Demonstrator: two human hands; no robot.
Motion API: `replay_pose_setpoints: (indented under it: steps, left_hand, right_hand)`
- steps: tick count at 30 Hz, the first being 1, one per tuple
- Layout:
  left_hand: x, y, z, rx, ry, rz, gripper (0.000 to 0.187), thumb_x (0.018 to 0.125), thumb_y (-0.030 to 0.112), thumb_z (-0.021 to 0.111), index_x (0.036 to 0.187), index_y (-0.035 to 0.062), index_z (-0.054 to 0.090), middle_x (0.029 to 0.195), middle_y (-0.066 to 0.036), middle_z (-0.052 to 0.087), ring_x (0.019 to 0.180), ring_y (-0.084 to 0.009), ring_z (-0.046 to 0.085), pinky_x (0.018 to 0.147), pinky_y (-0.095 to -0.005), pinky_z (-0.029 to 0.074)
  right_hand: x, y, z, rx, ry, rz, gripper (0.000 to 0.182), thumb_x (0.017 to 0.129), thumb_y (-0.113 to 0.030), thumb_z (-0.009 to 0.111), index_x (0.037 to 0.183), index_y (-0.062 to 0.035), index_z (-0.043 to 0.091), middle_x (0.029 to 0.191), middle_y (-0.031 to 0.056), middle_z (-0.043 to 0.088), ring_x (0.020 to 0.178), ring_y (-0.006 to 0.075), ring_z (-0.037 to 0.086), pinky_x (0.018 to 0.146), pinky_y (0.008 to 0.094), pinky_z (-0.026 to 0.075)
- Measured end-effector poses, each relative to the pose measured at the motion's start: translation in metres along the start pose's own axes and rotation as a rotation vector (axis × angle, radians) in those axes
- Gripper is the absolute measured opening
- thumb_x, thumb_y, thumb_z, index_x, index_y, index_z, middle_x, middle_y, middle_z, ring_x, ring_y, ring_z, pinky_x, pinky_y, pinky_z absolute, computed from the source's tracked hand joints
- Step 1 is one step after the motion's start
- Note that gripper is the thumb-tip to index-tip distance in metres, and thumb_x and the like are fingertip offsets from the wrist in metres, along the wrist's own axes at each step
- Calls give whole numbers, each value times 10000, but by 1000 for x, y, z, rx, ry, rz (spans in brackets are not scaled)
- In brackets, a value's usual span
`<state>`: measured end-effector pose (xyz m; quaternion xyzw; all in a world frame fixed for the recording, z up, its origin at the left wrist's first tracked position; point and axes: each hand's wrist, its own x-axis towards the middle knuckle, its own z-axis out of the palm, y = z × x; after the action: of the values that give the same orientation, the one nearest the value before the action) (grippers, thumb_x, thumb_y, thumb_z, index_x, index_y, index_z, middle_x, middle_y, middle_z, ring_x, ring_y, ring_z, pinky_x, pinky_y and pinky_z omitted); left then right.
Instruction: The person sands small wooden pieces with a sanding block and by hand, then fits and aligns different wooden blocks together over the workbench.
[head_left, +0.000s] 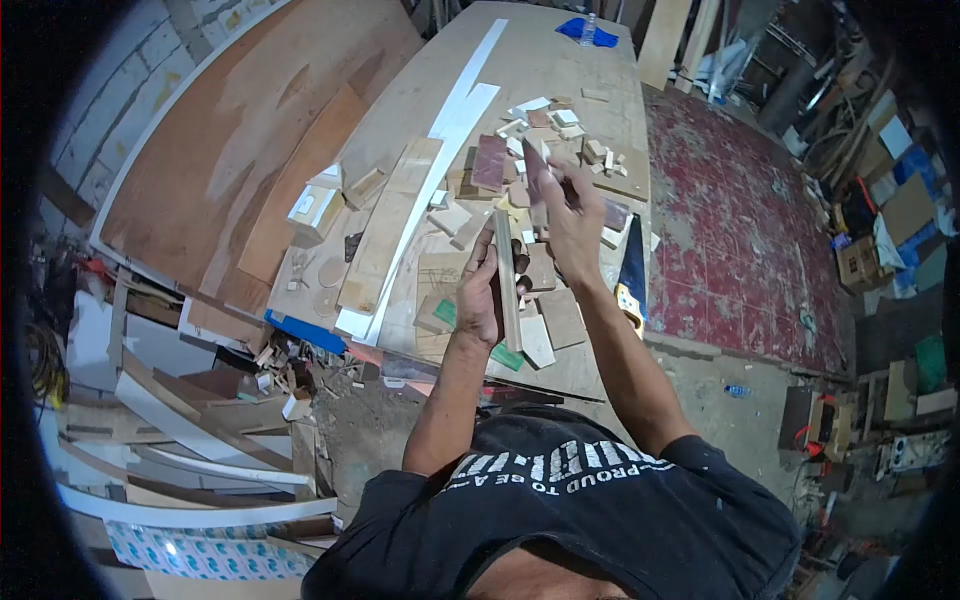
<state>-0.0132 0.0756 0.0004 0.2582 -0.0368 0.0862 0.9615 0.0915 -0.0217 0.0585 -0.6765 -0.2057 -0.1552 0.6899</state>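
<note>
My left hand (482, 295) is wrapped round a narrow wooden strip (508, 290), held lengthwise above the near part of the worktable, fingertips showing on its right side. In my right hand (575, 220), raised just beyond the strip, a reddish-brown piece of sandpaper (535, 170) is pinched between thumb and fingers. The sandpaper and the strip are apart. Another reddish-brown piece (490, 162) lies flat among the offcuts. Small wood blocks (595, 152) and a pale board (562, 318) lie around and under my hands.
A handsaw (632, 262) lies along the table's right edge. Long white strips (465, 110) and a plank (400, 210) run along the left, beside a small wooden box (315, 212). A plastic bottle (588, 30) stands on blue cloth at the far end.
</note>
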Motion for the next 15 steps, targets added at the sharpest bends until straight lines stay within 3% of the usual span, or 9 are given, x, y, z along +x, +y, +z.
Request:
replay_pose_setpoints:
  steps: [3, 5, 11, 13, 15]
  left_hand:
    - [-3, 6, 3, -13, 66, -46, 335, 1008, 303, 484, 1310, 157, 486, 1016, -41, 565, 815, -114, 526, 575, -213, 478]
    - [-5, 5, 0, 15, 94, -55, 355, 1012, 334, 473, 1318, 155, 486, 999, -21, 556, 806, -108, 517, 545, -182, 457]
    - [0, -4, 0, 65, 157, -32, 364, 1019, 282, 465, 1353, 136, 484, 999, 3, 601, 854, -104, 568, 667, -245, 529]
    - [-3, -1, 8, 45, 95, -30, 341, 1004, 228, 499, 1316, 95, 544, 1059, -1, 632, 936, -113, 605, 793, -272, 512]
    - [-3, -4, 26, 78, 156, -11, 350, 1007, 211, 489, 1328, 78, 530, 1100, -22, 635, 972, -133, 612, 841, -288, 509]
  right_hand:
    - [-25, -3, -7, 75, -41, 84, 259, 943, -132, 615, 1169, -6, 629, 863, -35, 559, 755, 43, 479, 648, 197, 399]
    - [-36, 2, -14, 75, -68, 99, 271, 939, -120, 616, 1183, -2, 625, 875, -34, 564, 742, 37, 469, 640, 186, 387]
    - [-48, 6, -20, 159, -25, 134, 272, 926, -100, 621, 1177, 2, 624, 914, 0, 584, 786, 70, 520, 703, 209, 431]
    - [-42, -2, -15, -53, -17, -203, 278, 896, -101, 649, 1153, 5, 635, 979, 60, 606, 843, 113, 552, 729, 231, 450]
    - [-45, -18, -12, -194, -93, -167, 283, 842, -126, 703, 1095, -6, 659, 1004, 154, 602, 895, 212, 581, 755, 300, 467]
